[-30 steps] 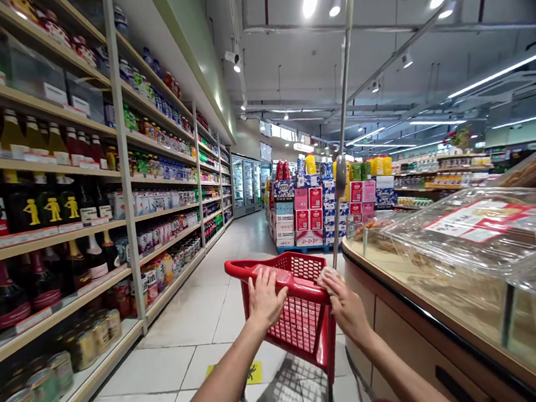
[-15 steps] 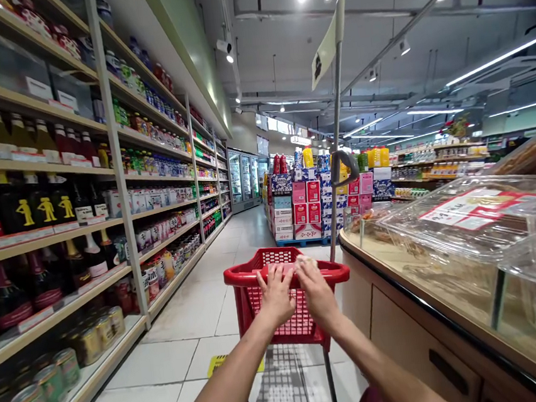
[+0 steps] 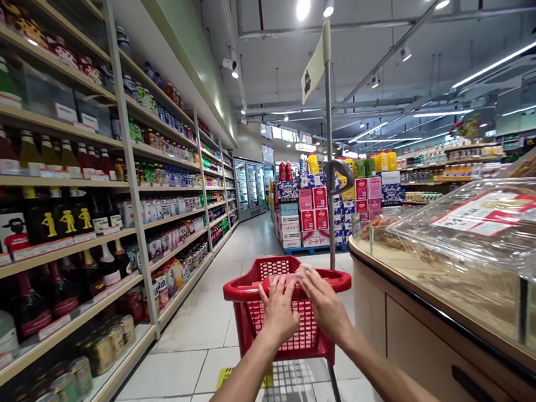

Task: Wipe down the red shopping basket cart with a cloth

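A red plastic shopping cart [image 3: 250,329] with a perforated basket is directly before me in the head view. My left hand [image 3: 278,310] lies over the near handle bar [image 3: 243,291], its fingers bent across the top. Beside it, my right hand [image 3: 324,303] rests on the same bar with its fingers close together. Something small and whitish shows at the right fingertips, too unclear to name. A grey pole [image 3: 328,125] with a pale flag [image 3: 316,70] rises at the cart's right side.
Shelves [image 3: 105,239] of bottles and cans line the left side. On the right, a counter [image 3: 401,302] carries clear plastic food boxes [image 3: 482,212]. Stacked drink cartons [image 3: 314,218] stand ahead, with glass-door fridges [image 3: 250,184] farther back. White floor tiles [image 3: 170,368] run along the aisle.
The shelves, cartons and counter have shifted right and slightly down in view. The flag pole has moved a little left against them. Both hands stay on the cart handle.
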Demonstrator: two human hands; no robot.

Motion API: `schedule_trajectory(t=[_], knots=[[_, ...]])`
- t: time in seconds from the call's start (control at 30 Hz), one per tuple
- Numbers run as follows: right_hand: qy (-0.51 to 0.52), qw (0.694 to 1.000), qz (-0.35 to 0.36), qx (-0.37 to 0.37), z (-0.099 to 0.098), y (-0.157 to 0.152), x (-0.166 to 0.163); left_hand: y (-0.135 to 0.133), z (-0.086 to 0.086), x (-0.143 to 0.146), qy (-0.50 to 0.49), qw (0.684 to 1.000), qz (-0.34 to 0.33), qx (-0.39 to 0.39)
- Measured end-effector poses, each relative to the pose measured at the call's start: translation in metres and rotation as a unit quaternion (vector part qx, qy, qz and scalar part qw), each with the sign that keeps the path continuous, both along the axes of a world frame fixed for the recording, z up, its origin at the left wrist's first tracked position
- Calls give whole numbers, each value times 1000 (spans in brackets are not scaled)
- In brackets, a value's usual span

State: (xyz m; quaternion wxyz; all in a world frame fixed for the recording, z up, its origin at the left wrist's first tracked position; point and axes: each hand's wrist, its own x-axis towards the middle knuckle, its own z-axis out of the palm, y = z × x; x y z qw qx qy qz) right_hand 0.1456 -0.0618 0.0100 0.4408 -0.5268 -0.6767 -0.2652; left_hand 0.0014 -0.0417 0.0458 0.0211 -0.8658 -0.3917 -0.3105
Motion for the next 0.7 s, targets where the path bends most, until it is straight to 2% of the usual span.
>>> schedule_trajectory(t=[0.1,0.17,0.23,0.3,0.37,0.53,0.6,0.7], knots=[[29,999,-34,-15,1,-1,4,-1,15,-2,-54,998,-10,1],[41,999,-24,-17,0,0,4,0,26,3,-72,996,-45,9],[44,999,-4,-14,-1,3,2,4,33,10,-47,994,-95,-11],[41,999,-10,-26,-4,4,3,9,31,18,1,991,-128,-36],[21,997,-36,-61,-6,3,9,15,23,26,31,991,-129,-20],[-28,988,-75,-130,2,-6,26,26,4,29,-20,994,-56,86],[-23,987,-75,-139,7,-8,27,32,7,11,-43,994,-15,102],[8,990,-61,-129,12,-7,24,43,18,-29,-79,989,88,95]])
